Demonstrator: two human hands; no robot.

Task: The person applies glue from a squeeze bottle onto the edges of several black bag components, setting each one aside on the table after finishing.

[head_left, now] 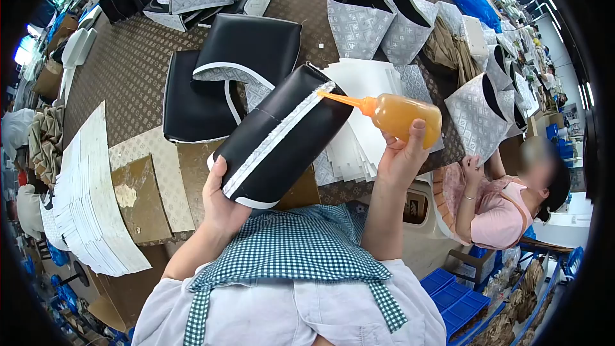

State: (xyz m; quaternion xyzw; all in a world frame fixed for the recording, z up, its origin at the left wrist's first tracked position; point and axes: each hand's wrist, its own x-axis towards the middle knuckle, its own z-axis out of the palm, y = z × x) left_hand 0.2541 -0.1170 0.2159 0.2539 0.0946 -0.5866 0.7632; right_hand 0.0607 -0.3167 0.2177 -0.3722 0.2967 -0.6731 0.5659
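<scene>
A black leather-like piece (282, 131) with a white strip along its seam lies tilted in front of me. My left hand (224, 202) grips its lower end, thumb on top. In my right hand (405, 154) is a squeeze bottle (407, 117) of amber liquid with an orange nozzle. The nozzle tip is at the upper end of the white strip; whether it touches cannot be told. Behind the held piece are two more black pieces, one (253, 41) resting partly on the other (189, 99), both with white edging. A stack of white sheets (362, 128) lies under the bottle.
Grey patterned pieces (362, 22) stand at the back right near brown cloth (445, 51). A fan of white strips (96, 198) and a brown board (139, 195) lie left on the patterned table (128, 57). At right sits another person (493, 211), holding a grey piece.
</scene>
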